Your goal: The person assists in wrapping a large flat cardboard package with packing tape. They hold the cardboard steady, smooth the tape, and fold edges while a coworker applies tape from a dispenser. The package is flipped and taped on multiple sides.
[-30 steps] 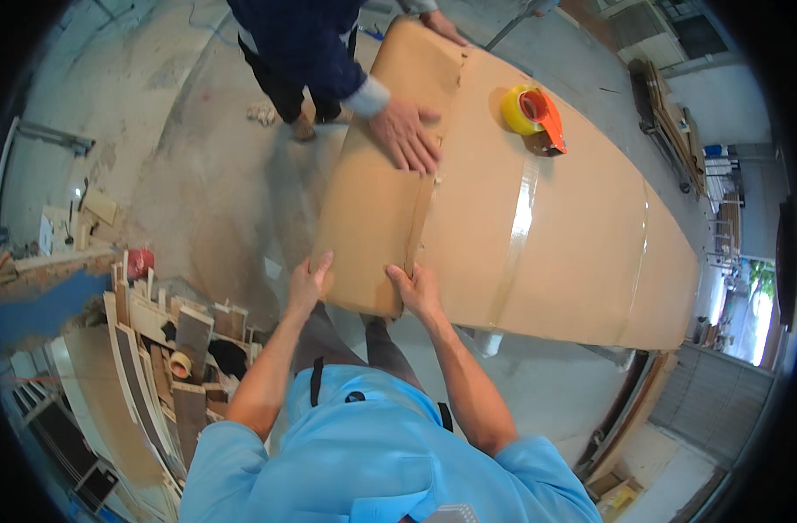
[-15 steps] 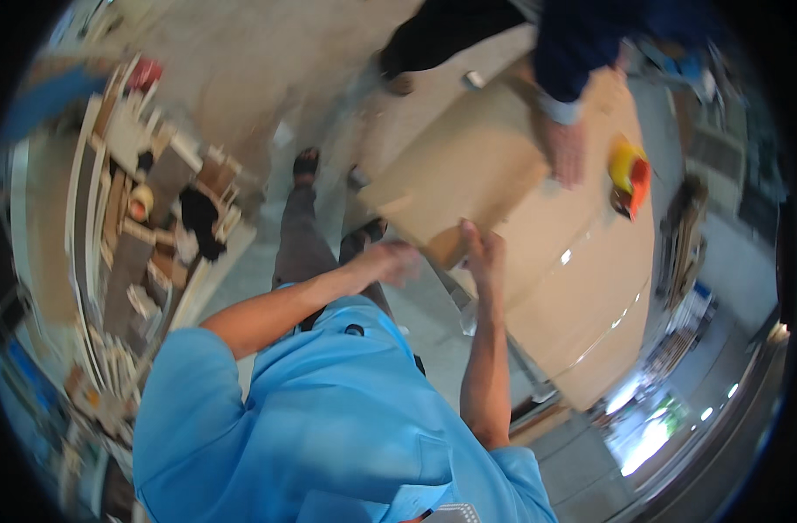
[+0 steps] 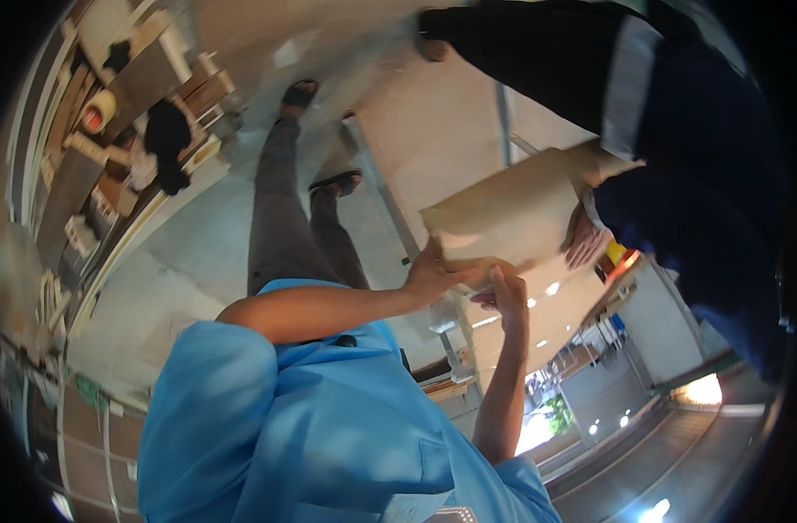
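Note:
A large brown sheet (image 3: 503, 205), cardboard or heavy paper, is folded over at its near end above the table. My left hand (image 3: 435, 277) closes on the near left corner of the fold. Just to its right, my right hand (image 3: 506, 295) pinches the near edge, thumb on top. The gap between my hands is small. A co-worker's hand (image 3: 588, 240) rests flat on the sheet at its right side, with a dark sleeve over the arm. Partly hidden beyond that hand is a yellow and orange object (image 3: 622, 260), its kind unclear.
At the left stands a shelf or cart (image 3: 141, 231) heaped with wooden offcuts, a roll of tape (image 3: 98, 112) and a black cloth (image 3: 166, 139). The co-worker's dark-clothed body (image 3: 704, 192) leans in from the right. A pale board (image 3: 442, 131) lies beyond the sheet.
My left hand has come from free air onto the fold's corner. My right hand still grips the edge. The co-worker has leaned closer, and the view has turned.

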Available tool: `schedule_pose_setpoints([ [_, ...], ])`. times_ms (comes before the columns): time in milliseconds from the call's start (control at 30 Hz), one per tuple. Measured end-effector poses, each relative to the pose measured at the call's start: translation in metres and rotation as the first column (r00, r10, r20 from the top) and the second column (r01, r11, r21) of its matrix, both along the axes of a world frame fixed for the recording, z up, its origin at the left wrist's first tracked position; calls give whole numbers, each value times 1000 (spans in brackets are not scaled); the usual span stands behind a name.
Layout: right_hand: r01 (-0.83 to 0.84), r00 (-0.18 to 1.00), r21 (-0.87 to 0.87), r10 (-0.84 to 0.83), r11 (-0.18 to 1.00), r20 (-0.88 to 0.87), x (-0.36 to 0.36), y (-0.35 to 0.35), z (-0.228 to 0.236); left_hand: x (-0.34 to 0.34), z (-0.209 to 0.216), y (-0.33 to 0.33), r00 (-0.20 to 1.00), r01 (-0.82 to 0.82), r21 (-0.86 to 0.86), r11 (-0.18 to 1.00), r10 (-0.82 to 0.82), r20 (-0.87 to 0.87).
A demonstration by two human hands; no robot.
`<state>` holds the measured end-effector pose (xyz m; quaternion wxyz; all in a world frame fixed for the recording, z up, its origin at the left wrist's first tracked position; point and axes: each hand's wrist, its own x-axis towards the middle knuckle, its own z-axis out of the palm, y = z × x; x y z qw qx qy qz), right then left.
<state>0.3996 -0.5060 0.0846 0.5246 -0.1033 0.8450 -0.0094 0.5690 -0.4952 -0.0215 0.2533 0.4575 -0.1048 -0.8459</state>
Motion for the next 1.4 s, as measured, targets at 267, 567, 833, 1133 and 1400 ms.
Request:
schedule_pose_setpoints([
  [267, 104, 994, -78, -101, 992, 46, 16, 32, -14, -5, -1, 4, 962, 270, -68, 960, -272, -33],
  [567, 149, 987, -219, -159, 964, -28, 25, 54, -29, 2, -37, 1, 896, 443, 52, 895, -443, -1],
  [833, -52, 908, -640, -230, 767, -349, 29, 75, -59, 10, -39, -31, 825, 541, -123, 832, -554, -111],
  [1133, 179, 263, -878, -881, 444, -392, -76, 215, -65, 2, -30, -42, 851, 522, -85, 849, -524, -8],
  [1400, -31, 36, -891, -890, 453, -454, -70, 222, -84, 9, -48, -46, 878, 478, -50, 877, -477, 37],
])
